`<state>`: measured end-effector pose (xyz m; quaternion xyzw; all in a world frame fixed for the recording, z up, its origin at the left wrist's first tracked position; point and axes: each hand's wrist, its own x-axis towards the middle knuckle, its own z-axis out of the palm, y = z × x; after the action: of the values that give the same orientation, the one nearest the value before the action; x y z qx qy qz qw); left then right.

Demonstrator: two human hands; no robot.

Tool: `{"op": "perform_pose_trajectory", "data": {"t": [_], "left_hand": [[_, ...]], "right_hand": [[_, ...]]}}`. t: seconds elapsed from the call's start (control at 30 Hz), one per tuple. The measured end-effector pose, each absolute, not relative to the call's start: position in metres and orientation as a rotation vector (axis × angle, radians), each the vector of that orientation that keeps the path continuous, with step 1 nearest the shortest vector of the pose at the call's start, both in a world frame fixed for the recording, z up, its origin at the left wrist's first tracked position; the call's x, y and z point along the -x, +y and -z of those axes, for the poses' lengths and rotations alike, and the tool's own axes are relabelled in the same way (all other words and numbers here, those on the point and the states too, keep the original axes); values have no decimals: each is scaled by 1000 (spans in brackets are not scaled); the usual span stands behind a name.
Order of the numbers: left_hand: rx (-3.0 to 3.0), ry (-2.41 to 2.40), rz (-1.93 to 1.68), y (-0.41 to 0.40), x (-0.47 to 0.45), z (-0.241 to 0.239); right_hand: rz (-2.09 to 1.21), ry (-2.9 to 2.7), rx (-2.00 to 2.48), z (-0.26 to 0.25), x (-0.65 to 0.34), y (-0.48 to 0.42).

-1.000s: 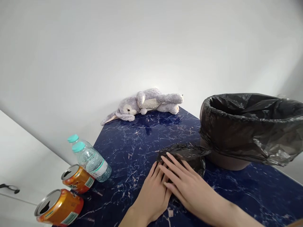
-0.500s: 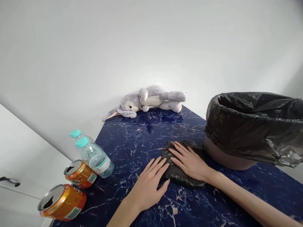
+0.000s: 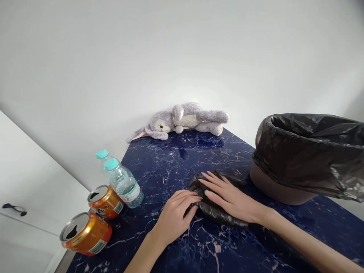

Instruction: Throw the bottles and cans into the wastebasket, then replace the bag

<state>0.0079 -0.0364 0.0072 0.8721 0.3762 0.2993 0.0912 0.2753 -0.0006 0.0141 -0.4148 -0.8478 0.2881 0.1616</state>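
Observation:
A crumpled black plastic bag (image 3: 214, 213) lies on the dark blue marble table (image 3: 176, 167). My right hand (image 3: 230, 197) rests flat on top of it, fingers stretched out and pointing left. My left hand (image 3: 173, 216) sits just left of the bag, its fingers curled down against the bag's left edge; whether they grip it I cannot tell. To the right stands a brown bin (image 3: 278, 189) lined with a black bag (image 3: 309, 155) folded over its rim.
Two clear water bottles with teal caps (image 3: 123, 182) stand at the table's left edge. Beside them lie two orange cans (image 3: 85, 233), opened tops facing me. A grey plush rabbit (image 3: 179, 121) lies at the far corner against the white wall. A white cabinet (image 3: 25, 197) stands left.
Both hands slid forward from overlapping each other; the right one now lies across the bag, and the left hand's fingers have curled at the bag's edge. The camera view shifted slightly left.

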Motion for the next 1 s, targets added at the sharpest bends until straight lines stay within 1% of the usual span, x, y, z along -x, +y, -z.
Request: {"op": "perform_pose_trajectory", "data": {"t": [0.1,0.17,0.23,0.37,0.43,0.53,0.6,0.63,0.7,0.77,0.83,0.9,0.97,1.0], "left_hand": [[-2473,1138,-982,-43,-11,-11],[-2391,1156,-972,-48,-16,-14],[-2268,1187,-922,-52,-22,-15],[-1900,1288,-786,-53,-31,-12],[-1823,1361,-803,-50,-31,-7],[-2021,1512,-1052,-47,-30,-1],[-2301,1538,-1207,-49,-29,0],[-2455,1497,-1217,-50,-29,-1],[-2708,1351,-1082,-53,-30,-3],[-2832,1250,-814,-55,-32,-4],[-2840,1271,-564,-55,-32,-2],[-2786,1334,-417,-54,-31,1],[-2728,1368,-365,-52,-31,4],[-2714,1364,-361,-52,-30,6]], "right_hand": [[-856,-2458,1157,-35,-292,-27],[-873,-2473,1136,-42,-301,-42],[-920,-2449,1149,-41,-304,-49],[-982,-2236,1343,-29,-299,-42],[-969,-2151,1357,-23,-293,-31],[-922,-2151,1365,-16,-282,-11],[-846,-2197,1409,-11,-275,2],[-810,-2215,1426,-8,-273,7],[-768,-2228,1446,-2,-270,15],[-743,-2217,1492,1,-269,17],[-634,-2176,1563,-1,-266,10],[-344,-2128,1542,-7,-261,-4],[-6,-2120,1376,-11,-251,-23],[111,-2153,1270,-11,-246,-33]]}}
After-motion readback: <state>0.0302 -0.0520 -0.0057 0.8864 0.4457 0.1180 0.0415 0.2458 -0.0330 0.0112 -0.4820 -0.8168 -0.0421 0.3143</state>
